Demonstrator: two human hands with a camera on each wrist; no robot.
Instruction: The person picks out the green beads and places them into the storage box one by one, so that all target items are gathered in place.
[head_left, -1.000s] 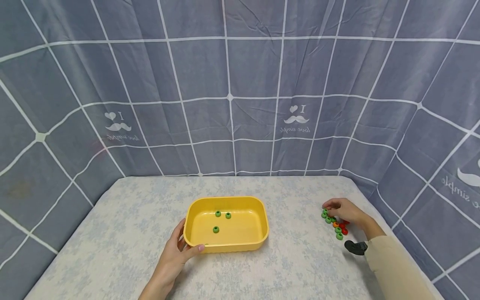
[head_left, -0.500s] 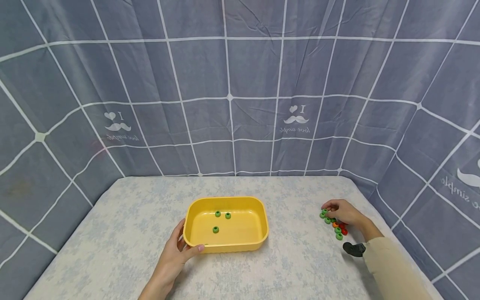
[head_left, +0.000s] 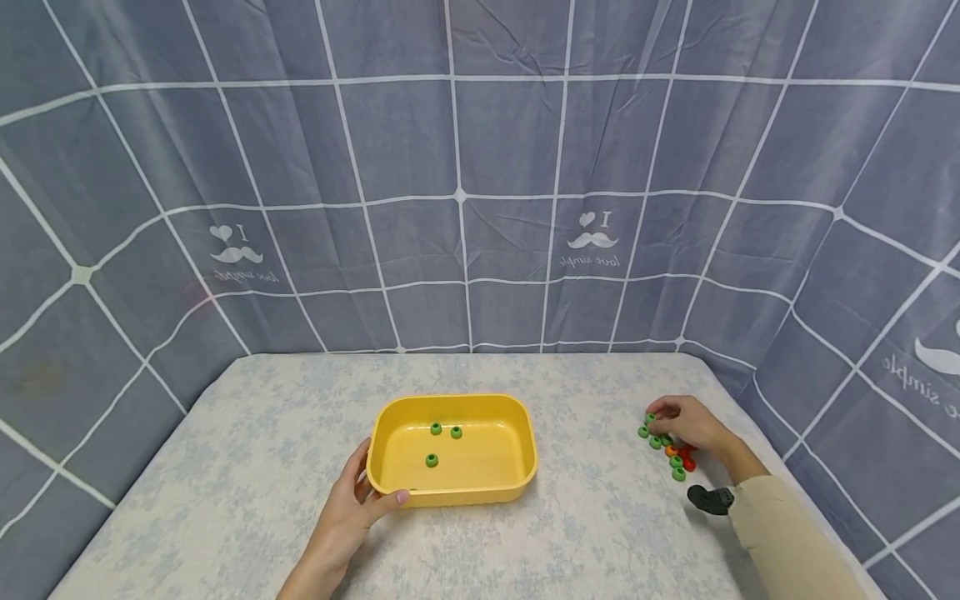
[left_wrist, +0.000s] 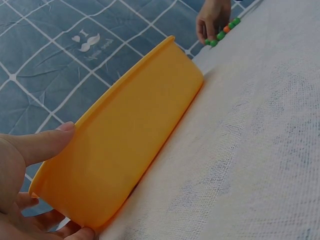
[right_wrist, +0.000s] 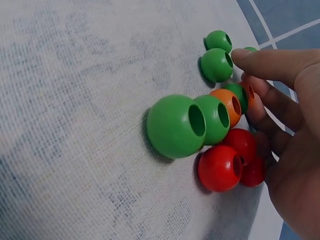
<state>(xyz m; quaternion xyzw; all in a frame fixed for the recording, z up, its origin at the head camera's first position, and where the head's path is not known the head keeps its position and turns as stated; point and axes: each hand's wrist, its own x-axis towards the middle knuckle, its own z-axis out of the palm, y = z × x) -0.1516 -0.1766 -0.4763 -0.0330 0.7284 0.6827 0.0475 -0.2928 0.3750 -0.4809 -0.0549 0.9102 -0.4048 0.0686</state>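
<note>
My left hand [head_left: 341, 512] grips the left end of a yellow plastic basin [head_left: 480, 497], thumb over the front rim and fingers along the side. The left wrist view shows its thumb on the outer wall [left_wrist: 120, 135]. Several green beads lie inside the basin. Off to the right, my right hand [head_left: 690, 423] reaches over a small cluster of beads and pinches a green bead [head_left: 651, 418] between thumb and fingertips. The right wrist view has that bead [right_wrist: 251, 49] mostly hidden behind the thumb. Beside the hand lie more green beads [right_wrist: 175, 126], orange beads [right_wrist: 227, 106] and red beads [right_wrist: 220, 169], with wide holes.
A pale floral cloth [head_left: 585, 533] covers the table. Blue-grey curtains [head_left: 510, 142] with white grid lines stand at the back and sides. A black strap piece [head_left: 710, 499] sticks out at the right sleeve's cuff [head_left: 757, 500].
One green bead at my right fingertips has shifted slightly away from its neighbour, up and to the right. My left hand and the basin have stayed in place.
</note>
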